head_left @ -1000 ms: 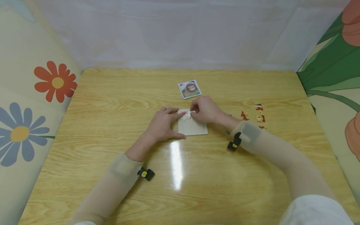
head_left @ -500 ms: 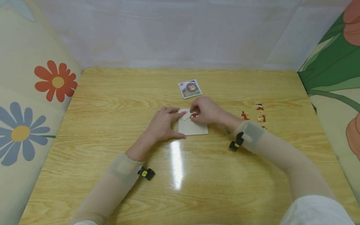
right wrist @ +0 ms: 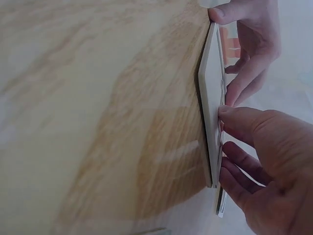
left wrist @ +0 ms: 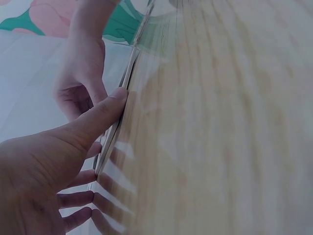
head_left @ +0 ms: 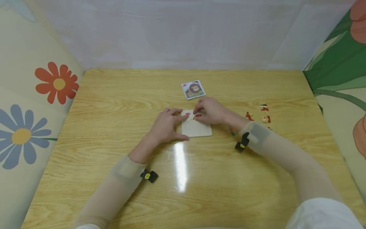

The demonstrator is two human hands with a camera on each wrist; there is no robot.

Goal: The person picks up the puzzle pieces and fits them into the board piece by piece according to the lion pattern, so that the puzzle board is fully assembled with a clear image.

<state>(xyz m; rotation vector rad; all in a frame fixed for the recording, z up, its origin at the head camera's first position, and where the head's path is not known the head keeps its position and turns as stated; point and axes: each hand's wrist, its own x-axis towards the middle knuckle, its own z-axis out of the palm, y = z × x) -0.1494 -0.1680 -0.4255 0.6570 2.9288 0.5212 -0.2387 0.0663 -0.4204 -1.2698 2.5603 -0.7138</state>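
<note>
On a wooden table (head_left: 217,178), a pale board (head_left: 198,129) is laid flat. At its nine o'clock it is touched by the left hand (head_left: 164,127), thumb and fingers spread. Near its twelve o'clock, a red piece (head_left: 197,116) is pinched by the right hand (head_left: 211,111). Loose pieces (head_left: 266,119) are scattered at three o'clock; a lion card (head_left: 193,90) is placed beyond, at twelve.

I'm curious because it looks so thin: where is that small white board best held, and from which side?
Probably by its near and far edges, thumb to fingers. The white board lies flat on the table, so its thin edges offer the grip. Come from the left: the right hand covers its far right corner, while the left hand has its thumb at the near edge.
</note>
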